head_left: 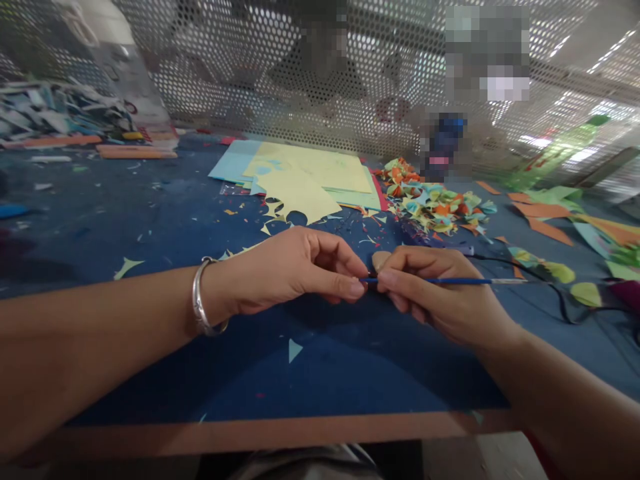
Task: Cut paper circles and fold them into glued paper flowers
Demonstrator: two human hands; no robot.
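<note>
At the frame's centre, the left hand [320, 270] and right hand [435, 287] pinch a blue stick [463, 281]; yellow paper [310, 167] lies above, a bottle [135, 87] upper left.

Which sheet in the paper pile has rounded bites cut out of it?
The front pale-yellow sheet: curved notches eat into its near-left edge, while the yellow sheet behind it shows straight edges.

Behind the blue worktop [240, 380] stands a perforated panel [225, 87] — many small holes, and daylight comes through them.
</note>
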